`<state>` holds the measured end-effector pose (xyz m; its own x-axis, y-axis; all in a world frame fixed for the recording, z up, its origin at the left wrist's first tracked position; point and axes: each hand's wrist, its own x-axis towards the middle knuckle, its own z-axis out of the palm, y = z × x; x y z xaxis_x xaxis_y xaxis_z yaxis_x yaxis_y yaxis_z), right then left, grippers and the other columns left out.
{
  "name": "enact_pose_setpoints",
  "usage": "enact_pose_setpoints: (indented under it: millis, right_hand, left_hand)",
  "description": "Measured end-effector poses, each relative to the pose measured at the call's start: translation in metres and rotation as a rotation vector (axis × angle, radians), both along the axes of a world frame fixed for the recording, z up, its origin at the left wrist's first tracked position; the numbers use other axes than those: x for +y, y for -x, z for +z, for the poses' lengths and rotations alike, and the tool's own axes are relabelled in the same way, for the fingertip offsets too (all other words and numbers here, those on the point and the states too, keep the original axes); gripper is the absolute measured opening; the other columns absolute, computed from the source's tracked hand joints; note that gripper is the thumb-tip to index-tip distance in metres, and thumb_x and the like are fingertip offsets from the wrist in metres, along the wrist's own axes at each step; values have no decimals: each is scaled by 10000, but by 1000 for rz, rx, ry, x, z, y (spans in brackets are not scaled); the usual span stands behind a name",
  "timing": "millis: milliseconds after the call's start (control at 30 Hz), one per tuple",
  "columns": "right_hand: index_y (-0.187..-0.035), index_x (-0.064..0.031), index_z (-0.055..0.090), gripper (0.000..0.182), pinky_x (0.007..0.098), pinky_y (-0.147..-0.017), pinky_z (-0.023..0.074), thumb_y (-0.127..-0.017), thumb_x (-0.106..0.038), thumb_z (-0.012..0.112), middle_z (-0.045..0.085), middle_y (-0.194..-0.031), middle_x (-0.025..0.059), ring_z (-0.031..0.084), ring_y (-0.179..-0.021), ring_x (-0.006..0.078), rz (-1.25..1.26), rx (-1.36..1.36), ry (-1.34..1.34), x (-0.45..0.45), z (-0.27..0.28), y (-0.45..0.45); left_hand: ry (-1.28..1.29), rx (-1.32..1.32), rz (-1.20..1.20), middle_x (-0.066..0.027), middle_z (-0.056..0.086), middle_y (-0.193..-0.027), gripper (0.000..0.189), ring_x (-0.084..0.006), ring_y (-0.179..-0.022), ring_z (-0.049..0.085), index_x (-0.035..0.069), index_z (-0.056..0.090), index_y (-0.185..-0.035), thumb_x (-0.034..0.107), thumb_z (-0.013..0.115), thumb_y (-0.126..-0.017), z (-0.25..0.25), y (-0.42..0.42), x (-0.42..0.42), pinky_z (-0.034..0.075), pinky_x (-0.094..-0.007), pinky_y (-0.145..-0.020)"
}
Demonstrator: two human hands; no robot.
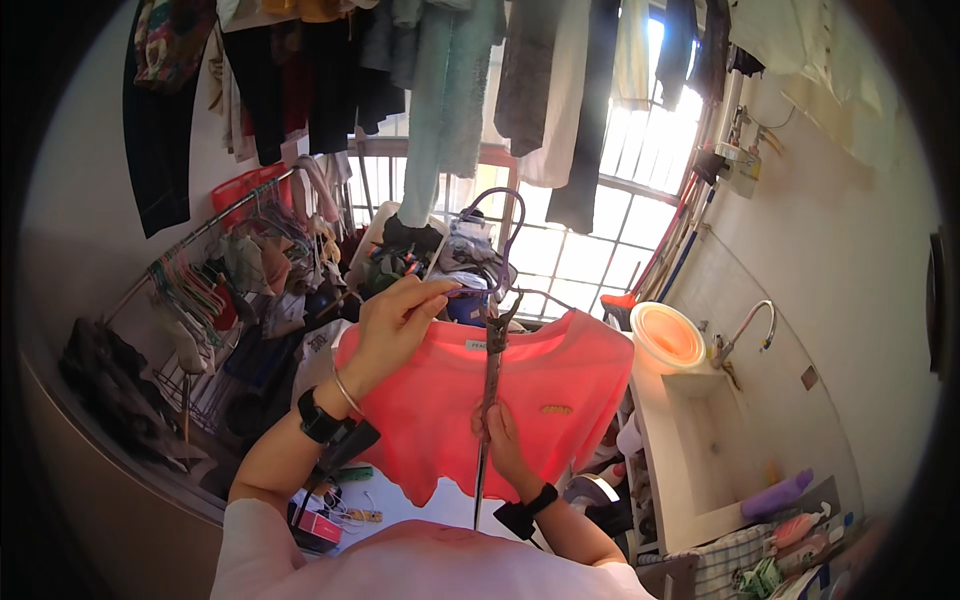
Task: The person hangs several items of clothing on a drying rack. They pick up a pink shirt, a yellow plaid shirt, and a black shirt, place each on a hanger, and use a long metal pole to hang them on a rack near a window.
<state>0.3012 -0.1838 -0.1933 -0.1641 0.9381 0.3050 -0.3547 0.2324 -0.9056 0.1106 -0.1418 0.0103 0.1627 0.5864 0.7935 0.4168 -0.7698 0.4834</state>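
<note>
A coral-pink shirt (420, 382) hangs spread in front of me, with a label inside its collar and a small emblem on its chest. It hangs on a purple clothes hanger (517, 217) whose large hook curves upward. My left hand (397, 322) pinches the hanger's wire near the collar, left of the hook. Upright before the shirt stands a clothes pole (491, 367) with a forked tip, close to the hanger's neck. My right hand (501, 442) is wrapped around the pole's shaft below the fork. Whether the fork touches the hanger is unclear.
Overhead, trousers and other garments (442, 105) hang in a row. A rack with many hangers (202, 285) fills the left side. On the right are a sink (712, 450), a tap (750, 330) and an orange basin (667, 334). Barred windows (570, 262) lie ahead.
</note>
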Motion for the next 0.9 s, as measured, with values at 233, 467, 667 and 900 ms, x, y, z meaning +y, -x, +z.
enact_pose_setpoints:
  millis: [233, 467, 667, 900]
  right_hand:
    - [-1024, -45, 509, 236, 229, -667, 383, -1076, -245, 395, 462, -825, -18, 420, -737, 73, -65, -46, -14, 4, -11, 12]
    - [-914, -57, 469, 229, 246, -688, 395, -1072, -210, 404, 463, -802, -12, 426, -734, 81, -102, -76, -27, -3, -5, 15]
    - [-903, -54, 485, 231, 255, -684, 404, -1066, -202, 417, 478, -801, -8, 437, -729, 84, -139, -92, -6, -2, -3, 16]
    - [-993, -36, 549, 219, 272, -749, 446, -1056, -221, 449, 548, -871, 23, 514, -808, 107, -130, -181, -10, 0, -6, 9]
  left_hand:
    - [-65, -15, 24, -58, 575, -719, 187, -148, -617, 567, 68, 738, -1070, 94, 665, -900, 4, -2, -1, 443, -268, -584]
    - [-51, -38, 0, -33, 523, -737, 189, -119, -648, 499, 24, 722, -1087, 47, 640, -918, 11, 0, -10, 389, -258, -588]
    - [-63, -45, -17, -46, 566, -741, 180, -126, -629, 543, 39, 725, -1075, 73, 648, -916, 5, 1, -12, 418, -259, -581]
    - [-52, -3, -73, -60, 530, -809, 134, -114, -727, 509, -35, 626, -1027, 61, 595, -938, 4, 0, -4, 404, -248, -649]
